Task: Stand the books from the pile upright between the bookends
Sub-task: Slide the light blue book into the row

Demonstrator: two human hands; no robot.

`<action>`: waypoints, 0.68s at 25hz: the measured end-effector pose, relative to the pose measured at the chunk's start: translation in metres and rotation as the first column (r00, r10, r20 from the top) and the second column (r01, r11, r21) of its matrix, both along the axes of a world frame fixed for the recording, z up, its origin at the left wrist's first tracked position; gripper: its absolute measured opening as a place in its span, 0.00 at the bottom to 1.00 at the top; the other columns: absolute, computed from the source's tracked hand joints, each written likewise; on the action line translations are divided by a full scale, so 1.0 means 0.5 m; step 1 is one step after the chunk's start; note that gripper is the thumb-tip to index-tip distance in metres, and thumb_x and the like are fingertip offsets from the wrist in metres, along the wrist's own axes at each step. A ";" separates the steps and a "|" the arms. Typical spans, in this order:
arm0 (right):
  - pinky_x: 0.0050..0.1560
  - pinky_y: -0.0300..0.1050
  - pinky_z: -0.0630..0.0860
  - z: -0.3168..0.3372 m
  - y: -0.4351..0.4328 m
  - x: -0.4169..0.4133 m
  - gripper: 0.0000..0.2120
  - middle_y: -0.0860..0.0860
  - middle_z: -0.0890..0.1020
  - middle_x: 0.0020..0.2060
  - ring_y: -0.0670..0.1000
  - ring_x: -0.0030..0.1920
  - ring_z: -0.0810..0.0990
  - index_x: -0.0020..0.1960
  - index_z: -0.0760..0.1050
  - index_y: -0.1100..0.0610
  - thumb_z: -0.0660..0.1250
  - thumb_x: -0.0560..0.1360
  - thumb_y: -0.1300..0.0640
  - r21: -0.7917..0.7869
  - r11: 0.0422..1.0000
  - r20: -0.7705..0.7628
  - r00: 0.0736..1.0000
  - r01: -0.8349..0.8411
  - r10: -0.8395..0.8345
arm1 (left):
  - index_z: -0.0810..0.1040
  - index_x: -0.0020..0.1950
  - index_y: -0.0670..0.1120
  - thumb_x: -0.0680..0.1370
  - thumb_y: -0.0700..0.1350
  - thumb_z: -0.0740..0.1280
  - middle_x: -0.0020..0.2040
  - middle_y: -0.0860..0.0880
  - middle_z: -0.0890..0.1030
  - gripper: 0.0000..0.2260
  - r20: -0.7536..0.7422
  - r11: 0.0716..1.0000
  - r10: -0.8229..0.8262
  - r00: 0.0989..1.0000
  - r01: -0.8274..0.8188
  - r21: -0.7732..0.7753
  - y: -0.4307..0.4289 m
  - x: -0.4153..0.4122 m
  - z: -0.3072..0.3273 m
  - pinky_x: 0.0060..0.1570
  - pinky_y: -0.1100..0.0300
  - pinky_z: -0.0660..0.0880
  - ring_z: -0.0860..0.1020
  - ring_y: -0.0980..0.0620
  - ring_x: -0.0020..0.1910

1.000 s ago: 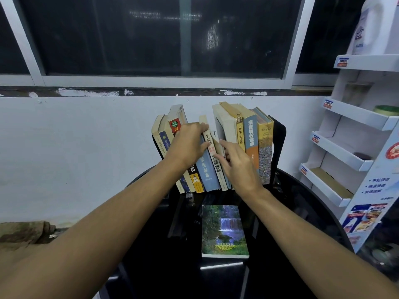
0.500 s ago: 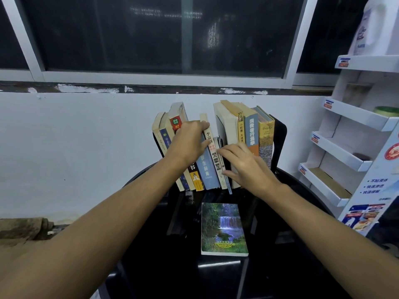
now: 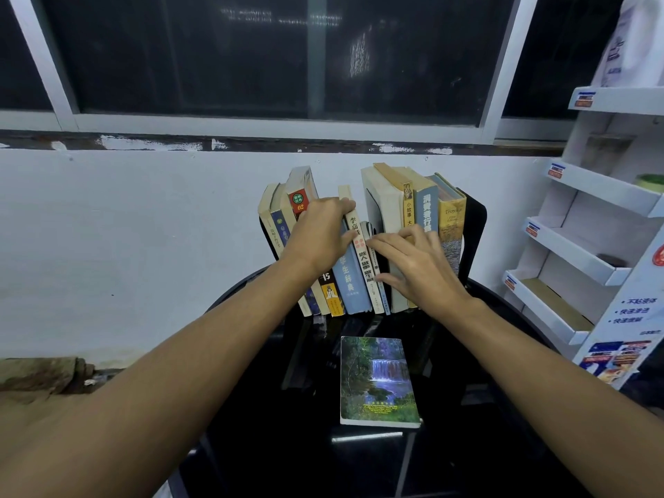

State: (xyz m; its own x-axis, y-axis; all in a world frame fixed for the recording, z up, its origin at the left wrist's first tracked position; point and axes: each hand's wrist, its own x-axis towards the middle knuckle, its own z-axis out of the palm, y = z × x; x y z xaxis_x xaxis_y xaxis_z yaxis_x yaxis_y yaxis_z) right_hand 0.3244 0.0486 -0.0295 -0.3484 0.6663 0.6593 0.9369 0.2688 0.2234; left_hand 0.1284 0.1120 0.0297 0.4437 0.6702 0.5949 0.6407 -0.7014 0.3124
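Several books stand in a row on a round black table (image 3: 503, 443) against the wall. The left group (image 3: 354, 285) leans left; the right group (image 3: 425, 203) stands upright against a black bookend (image 3: 472, 228). Only a dark sliver of the left bookend (image 3: 267, 239) shows. My left hand (image 3: 319, 239) presses against the leaning books, fingers over the top of a white-spined book (image 3: 366, 260). My right hand (image 3: 413, 260) lies flat on a thin book (image 3: 377, 278) in the gap between the groups. One book with a waterfall cover (image 3: 379, 381) lies flat in front.
A white cardboard display rack (image 3: 589, 246) with several shelves stands close to the table's right side. A white wall (image 3: 125, 246) and a dark window (image 3: 251, 55) rise directly behind the books. Rough brown ground (image 3: 39, 375) shows at lower left.
My right hand has moved down and flattened against the thin book in the gap. My left hand has stayed on the leaning books. The waterfall book has not moved.
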 end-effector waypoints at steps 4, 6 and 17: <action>0.52 0.52 0.70 0.002 0.007 -0.003 0.34 0.46 0.79 0.63 0.53 0.55 0.71 0.69 0.75 0.53 0.80 0.67 0.47 -0.023 0.999 0.007 1.000 0.031 -0.031 | 0.80 0.61 0.40 0.77 0.42 0.74 0.58 0.42 0.84 0.15 -0.006 1.000 -0.008 1.000 0.008 0.013 0.005 0.000 -0.002 0.58 0.45 0.79 0.81 0.44 0.58; 0.51 0.51 0.70 0.003 0.006 -0.005 0.34 0.46 0.79 0.63 0.53 0.55 0.71 0.69 0.75 0.54 0.80 0.67 0.48 -0.032 0.999 0.009 0.999 0.037 -0.037 | 0.80 0.61 0.40 0.76 0.42 0.74 0.58 0.42 0.84 0.15 -0.004 1.000 -0.007 1.000 0.007 0.018 0.004 0.000 -0.001 0.57 0.45 0.80 0.81 0.44 0.58; 0.57 0.50 0.71 0.023 -0.033 -0.004 0.26 0.49 0.77 0.63 0.52 0.60 0.74 0.71 0.73 0.55 0.73 0.76 0.50 -0.098 0.995 -0.051 0.999 -0.026 0.021 | 0.75 0.70 0.40 0.77 0.44 0.73 0.66 0.42 0.79 0.23 -0.023 0.997 -0.079 0.997 0.079 -0.003 -0.033 -0.020 0.000 0.67 0.52 0.71 0.74 0.44 0.68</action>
